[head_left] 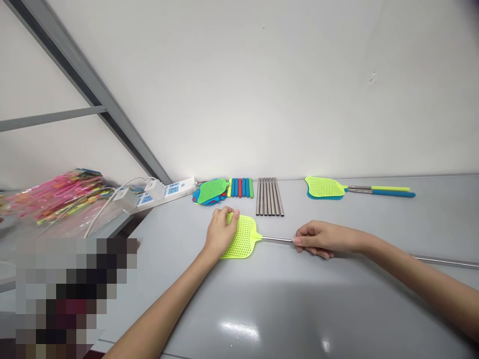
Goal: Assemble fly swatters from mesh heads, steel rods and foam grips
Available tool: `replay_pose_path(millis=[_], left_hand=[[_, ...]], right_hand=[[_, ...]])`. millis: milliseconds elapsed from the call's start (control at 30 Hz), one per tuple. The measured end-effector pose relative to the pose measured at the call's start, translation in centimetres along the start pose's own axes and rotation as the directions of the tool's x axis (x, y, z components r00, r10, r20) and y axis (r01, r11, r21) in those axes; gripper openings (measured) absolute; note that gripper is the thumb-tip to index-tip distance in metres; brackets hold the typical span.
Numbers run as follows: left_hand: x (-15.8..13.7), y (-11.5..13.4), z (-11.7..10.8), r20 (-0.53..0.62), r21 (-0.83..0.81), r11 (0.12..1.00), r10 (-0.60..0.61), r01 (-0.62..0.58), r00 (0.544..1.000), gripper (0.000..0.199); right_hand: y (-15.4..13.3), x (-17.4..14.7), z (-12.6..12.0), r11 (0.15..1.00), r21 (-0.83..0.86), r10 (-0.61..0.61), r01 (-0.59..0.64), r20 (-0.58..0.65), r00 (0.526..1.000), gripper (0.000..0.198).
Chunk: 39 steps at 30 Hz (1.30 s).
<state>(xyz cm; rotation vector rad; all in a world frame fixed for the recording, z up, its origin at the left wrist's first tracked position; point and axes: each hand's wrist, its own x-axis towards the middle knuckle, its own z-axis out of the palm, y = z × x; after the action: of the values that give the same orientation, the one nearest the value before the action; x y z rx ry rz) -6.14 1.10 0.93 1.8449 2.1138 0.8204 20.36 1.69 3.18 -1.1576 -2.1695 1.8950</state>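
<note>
A yellow-green fly swatter (245, 239) lies low over the grey table, its perforated head to the left and a thin metal rod running right. My left hand (220, 232) grips the head's left side, thumb at its upper edge; the fingers are partly hidden. On the rod, my right hand (316, 239) is closed in a pinch between thumb and fingers. Past my right forearm another stretch of thin metal rod (449, 261) shows; whether it joins the swatter's rod is hidden by the arm.
Along the wall lie stacked swatter heads (212, 190), coloured handle grips (240, 188), several metal tubes (270, 197) and two swatters with handles (325, 188). At left are a power strip (174, 190) with chargers, bagged pink items (63, 194) and a pixelated area.
</note>
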Motion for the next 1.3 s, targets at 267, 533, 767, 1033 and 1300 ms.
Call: replay_pose_path(millis=[267,533,767,1033,1300], left_hand=[[0.5,-0.2,-0.2,-0.012,-0.011,1.000,0.004,-0.004,1.000,0.028],[1.0,-0.6,-0.3,-0.037,-0.014,1.000,0.012,-0.012,0.999,0.030],[0.9,-0.6,-0.3,-0.054,-0.004,1.000,0.027,-0.027,0.998,0.029],[0.8,-0.5,-0.3,-0.048,0.011,0.998,0.065,-0.065,0.997,0.029],[0.6,-0.3,-0.4,-0.031,0.043,0.996,0.084,-0.082,0.996,0.028]], right_hand=[[0.0,-0.7,-1.0,0.992,-0.110,0.059,-0.058,0.006,0.998,0.032],[0.5,-0.4,-1.2,0.990,-0.132,0.025,-0.041,-0.122,0.992,0.035],[0.3,-0.4,-1.2,0.992,-0.123,0.010,-0.027,-0.139,0.990,0.038],[0.7,-0.2,-1.2,0.994,-0.102,0.009,-0.023,-0.143,0.990,0.039],[0.8,-0.2,-1.3,0.994,-0.106,0.008,-0.023,-0.138,0.990,0.037]])
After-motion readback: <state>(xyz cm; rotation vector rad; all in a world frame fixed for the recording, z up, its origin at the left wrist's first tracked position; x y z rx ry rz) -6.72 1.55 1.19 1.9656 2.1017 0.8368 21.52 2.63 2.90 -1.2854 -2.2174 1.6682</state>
